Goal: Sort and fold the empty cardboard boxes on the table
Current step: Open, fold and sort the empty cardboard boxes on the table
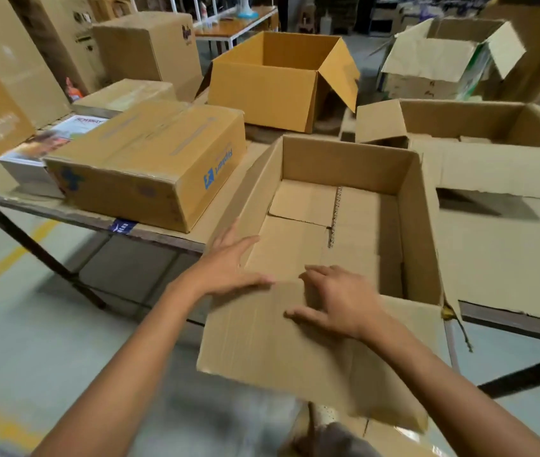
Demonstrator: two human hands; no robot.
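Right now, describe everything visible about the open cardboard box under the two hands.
The open cardboard box is plain brown corrugated board, upright and empty at the table's near edge, bottom flaps closed. Its near flap folds out toward the person. The left hand touches the near-left corner; the right hand lies on that flap.

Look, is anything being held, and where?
Nothing is clasped. The left grip rests flat at the near-left corner of the open box; the right grip lies on its near flap.
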